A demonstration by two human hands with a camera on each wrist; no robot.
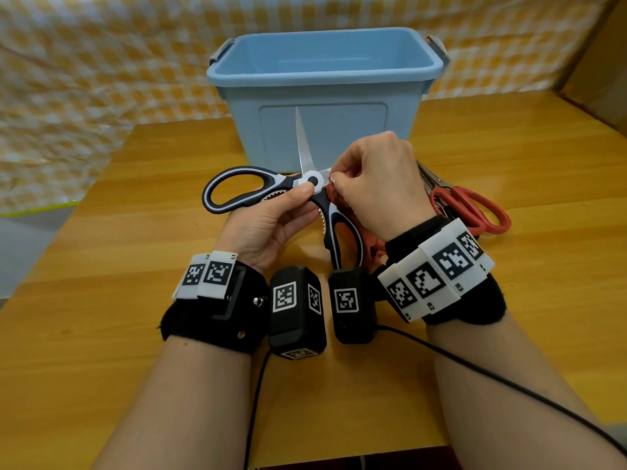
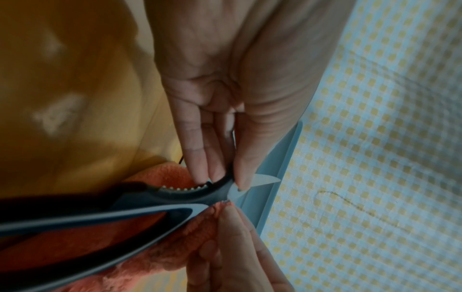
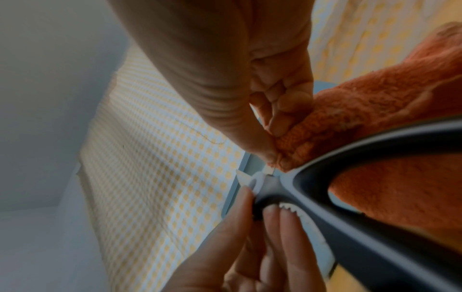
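Note:
Black-and-white kitchen scissors [image 1: 244, 189] are held spread wide above the wooden table, one blade [image 1: 303, 144] pointing up in front of the bin. My left hand [image 1: 271, 222] pinches them at the pivot [image 1: 314, 180], thumb on top, fingers underneath by the toothed notch [image 2: 186, 188]. My right hand [image 1: 376, 184] grips an orange cloth [image 3: 362, 102] and presses a fold of it against the other blade right beside the pivot [image 3: 258, 178]. That blade is mostly hidden by the hand and cloth. More cloth [image 2: 175, 245] hangs under the nearer handle loop.
An open light-blue plastic bin [image 1: 325, 72] stands just behind the hands. Red-handled scissors [image 1: 471, 206] lie on the table [image 1: 101, 300] to the right of my right wrist. A yellow checked cloth covers the wall behind. Cables run from the wrist units toward the near edge.

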